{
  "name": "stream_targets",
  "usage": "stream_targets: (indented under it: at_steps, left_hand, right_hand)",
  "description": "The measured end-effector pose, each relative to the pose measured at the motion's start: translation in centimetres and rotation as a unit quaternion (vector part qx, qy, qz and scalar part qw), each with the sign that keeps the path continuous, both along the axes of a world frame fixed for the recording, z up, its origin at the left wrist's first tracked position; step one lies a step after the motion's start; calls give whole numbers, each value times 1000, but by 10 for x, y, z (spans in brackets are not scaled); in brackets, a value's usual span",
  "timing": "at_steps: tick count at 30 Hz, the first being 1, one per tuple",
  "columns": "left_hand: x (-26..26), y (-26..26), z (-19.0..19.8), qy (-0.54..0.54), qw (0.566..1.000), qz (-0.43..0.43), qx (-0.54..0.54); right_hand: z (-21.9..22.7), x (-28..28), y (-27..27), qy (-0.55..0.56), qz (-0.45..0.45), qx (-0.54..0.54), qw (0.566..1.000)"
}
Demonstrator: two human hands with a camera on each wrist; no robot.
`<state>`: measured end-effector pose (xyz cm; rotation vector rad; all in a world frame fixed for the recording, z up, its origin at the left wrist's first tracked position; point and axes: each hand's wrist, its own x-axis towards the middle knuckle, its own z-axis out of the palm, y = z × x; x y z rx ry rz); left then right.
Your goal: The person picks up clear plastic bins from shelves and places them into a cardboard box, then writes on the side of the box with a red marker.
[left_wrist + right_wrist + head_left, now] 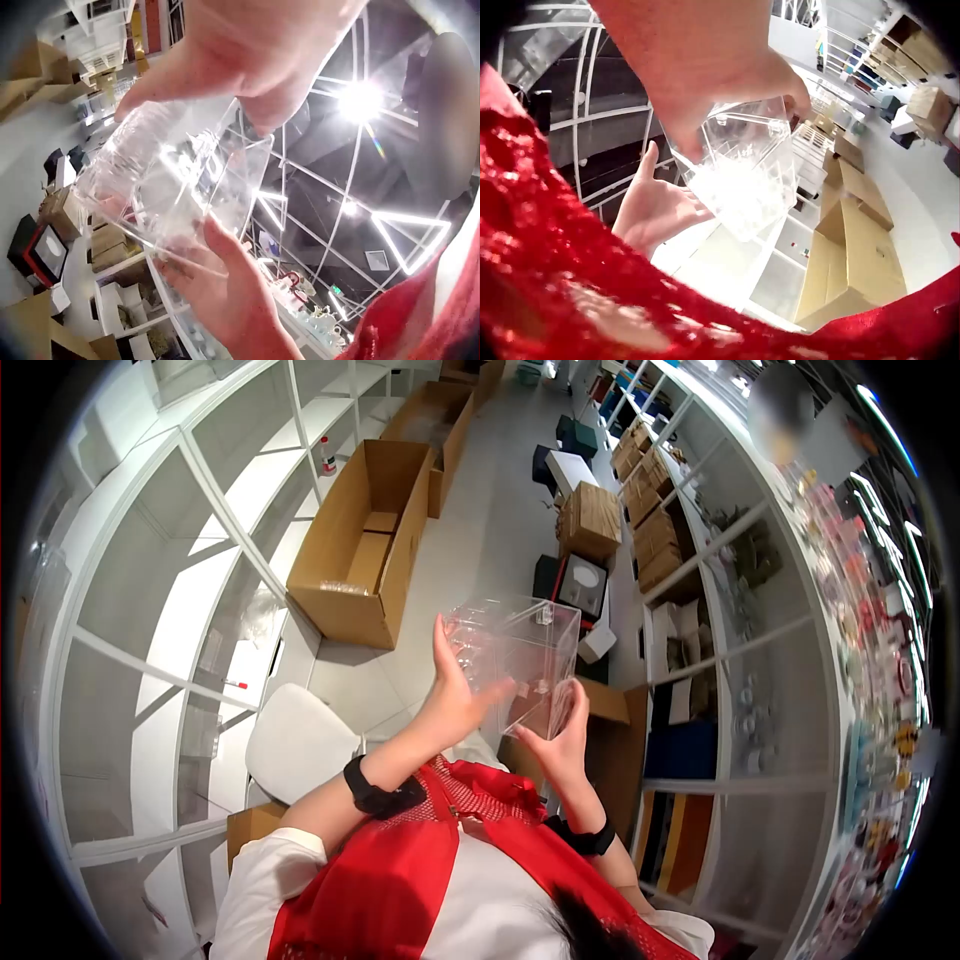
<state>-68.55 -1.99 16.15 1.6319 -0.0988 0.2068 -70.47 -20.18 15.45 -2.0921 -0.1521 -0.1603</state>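
Observation:
A clear, square-edged plastic box (540, 645) is up in front of my chest, between both hands. My right hand (562, 745) grips its lower right corner, thumb on the near side and fingers round the far edge. On the other side, my left hand (462, 695) touches the box with thumb and fingers spread. The right wrist view shows the left hand (660, 214) with its fingers straight and their tips at the box wall. Bright glare covers part of the box (742, 180) there.
Large cardboard boxes (385, 585) stand open along the left of the aisle. White shelving (190, 680) lines the left side, with a white chair (300, 745) close by. More shelves on the right hold cartons (655, 550) and glassware. A brown carton (590, 520) sits on the floor.

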Motion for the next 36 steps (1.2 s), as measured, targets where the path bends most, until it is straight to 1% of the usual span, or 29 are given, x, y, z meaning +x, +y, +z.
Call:
stream_targets:
  at_steps: [1,2,3,5,7,8,11,12,15,16,17,19,20,21,23,24,25,26,27,28,29,30,31,32,33,34,35,36]
  left_hand:
    - [20,-7,3,0,1000,6,28]
    - [42,-10,10,21,997,-29,63]
    - [65,-13,11,11,998,-22,53]
    - [109,-16,3,-6,1000,-2,30]
    - [147,-11,-5,-35,998,50,-7]
    - [161,-6,-8,-45,996,75,-24]
    - [193,37,5,32,983,119,-134]
    - [201,54,3,45,974,120,-186]
    - [218,105,-21,115,943,70,-304]
    - [221,118,-30,143,932,69,-326]
    - [229,130,-34,144,924,75,-346]
    - [245,150,-38,146,904,86,-393]
    - [258,162,-41,156,905,105,-382]
    - [273,171,-35,182,907,157,-345]
    - [303,192,-16,225,895,189,-336]
    - [321,201,-36,242,894,235,-295]
    - [337,207,-64,264,889,276,-252]
    - [353,212,-77,316,878,312,-178]
    - [369,215,-84,366,860,342,-102]
    - [384,216,-81,400,845,346,-85]
    - [395,217,-80,434,828,347,-71]
    - [402,220,-88,409,844,335,-92]
    - [408,228,-94,400,835,349,-143]
    - [414,235,-101,391,823,364,-194]
    - [421,243,-110,380,808,378,-244]
    - [431,245,-135,361,779,434,-274]
    - [441,254,-158,363,741,457,-333]
    - [448,261,-181,365,696,477,-394]
  right_hand:
    - [13,27,0,-14,-9,-23,1000]
    - [24,54,1,-30,-17,-46,998]
    - [31,82,1,-47,-23,-70,996]
    - [33,133,5,-115,17,-104,988]
    - [32,170,19,-157,55,-140,976]
    - [29,185,26,-161,87,-132,974]
    - [34,222,49,-128,208,-129,961]
    - [28,240,55,-93,254,-115,956]
    - [20,297,87,-44,328,-107,937]
    - [19,315,100,20,369,-67,927]
    - [14,331,114,80,401,-37,912]
    - [1,361,139,205,458,16,865]
    - [-9,379,152,211,492,16,845]
    - [-4,393,164,221,479,-26,849]
    - [5,418,190,239,466,-112,845]
    - [-4,431,201,182,489,-124,844]
    - [-12,440,214,156,486,-150,847]
    - [-21,450,228,128,481,-173,850]
    - [-31,460,242,99,474,-194,853]
    - [-45,471,256,52,444,-239,862]
    - [-54,484,268,58,431,-269,859]
    - [-61,500,280,61,419,-301,854]
    - [-71,520,292,62,409,-334,847]
    - [-95,547,299,108,416,-269,862]
    - [-101,567,312,150,429,-286,844]
    - [-106,586,329,189,443,-302,823]
    - [-115,603,348,226,458,-321,798]
    - [-143,620,357,164,488,-339,787]
